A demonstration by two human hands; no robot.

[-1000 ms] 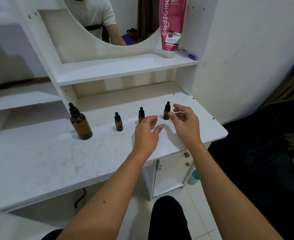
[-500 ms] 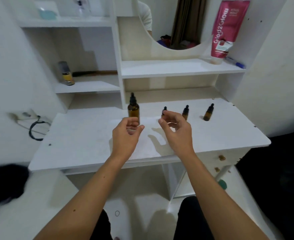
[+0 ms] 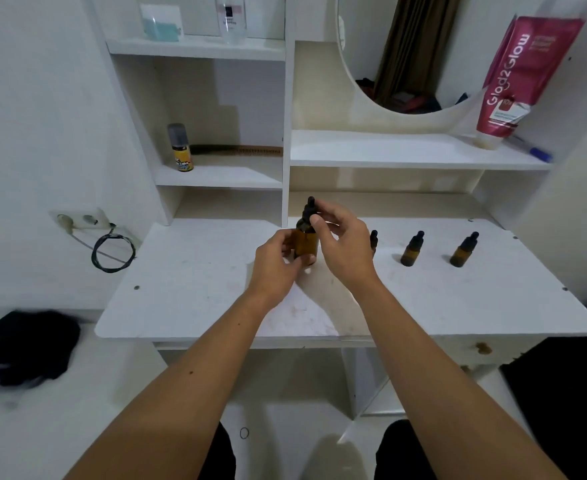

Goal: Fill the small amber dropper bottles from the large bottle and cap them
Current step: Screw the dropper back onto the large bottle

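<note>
The large amber bottle (image 3: 306, 241) with a black dropper cap stands at the middle back of the white desk (image 3: 188, 292). My left hand (image 3: 275, 268) wraps around its lower body. My right hand (image 3: 344, 244) has thumb and fingers at its black cap. Three small amber dropper bottles with black caps stand in a row to the right: the first (image 3: 374, 239) is mostly hidden behind my right hand, the second (image 3: 412, 249) and the third (image 3: 463, 250) are fully visible.
Shelves rise behind the desk with a yellow spray can (image 3: 180, 147), a comb (image 3: 240, 150), a red tube (image 3: 517, 81) and a blue pen (image 3: 534, 151). A mirror (image 3: 402, 50) hangs above. A wall socket with a coiled cable (image 3: 112, 252) is at left, a black cloth (image 3: 25, 344) lower left.
The view swung left. Both hands moved from the small bottles to the large bottle; my left hand closed around its body and my right hand came onto its cap.
</note>
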